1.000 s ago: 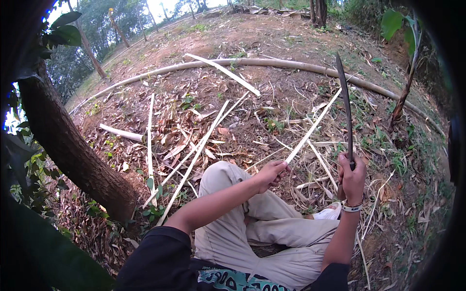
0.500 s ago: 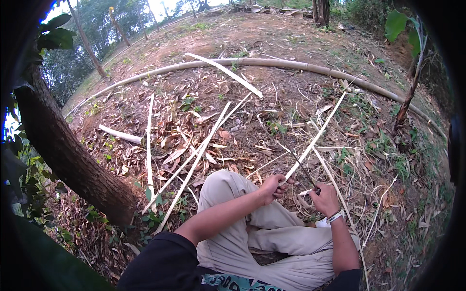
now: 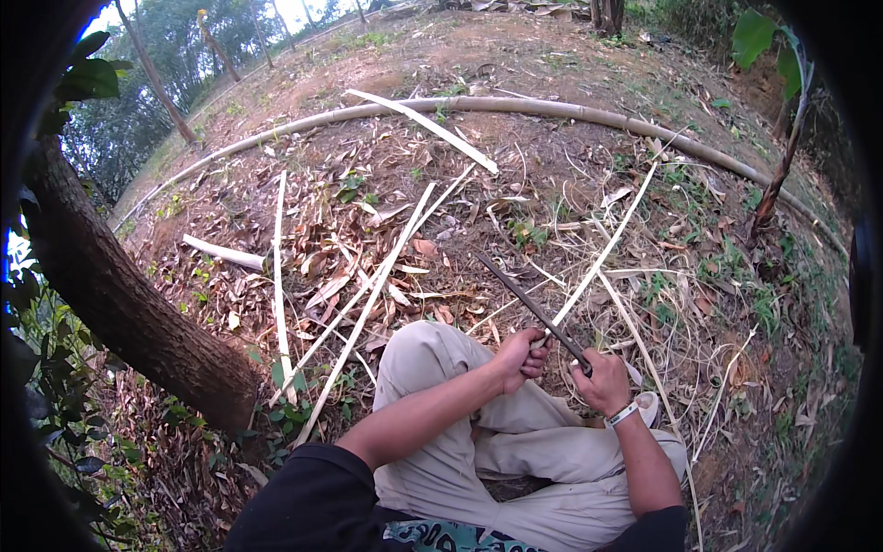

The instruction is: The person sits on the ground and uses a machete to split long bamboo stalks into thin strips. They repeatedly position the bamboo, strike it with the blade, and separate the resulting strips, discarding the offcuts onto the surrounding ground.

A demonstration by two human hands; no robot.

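Observation:
My left hand [image 3: 523,354] is closed around the near end of a long pale bamboo strip [image 3: 607,247], which runs away from me up to the right. In my right hand [image 3: 602,381] is the handle of a long dark-bladed knife [image 3: 521,293]. Its blade points away to the left and crosses the strip just beyond my left fingers; whether it touches the strip I cannot tell. Both hands are in front of my bent knees. Another thin strip [image 3: 641,348] lies beside my right hand and passes down past my leg.
Several pale strips [image 3: 375,296] lie on the leafy ground at the left, near a short pale bamboo piece [image 3: 223,251]. A long bamboo pole [image 3: 478,104] stretches across farther off. A tree trunk [image 3: 138,304] leans in at the left; thin curled shavings [image 3: 658,308] lie at the right.
The knife has swung from lying nearly along the strip's side to crossing it, its tip now farther left. My right hand has shifted slightly left; the left hand keeps its hold on the strip.

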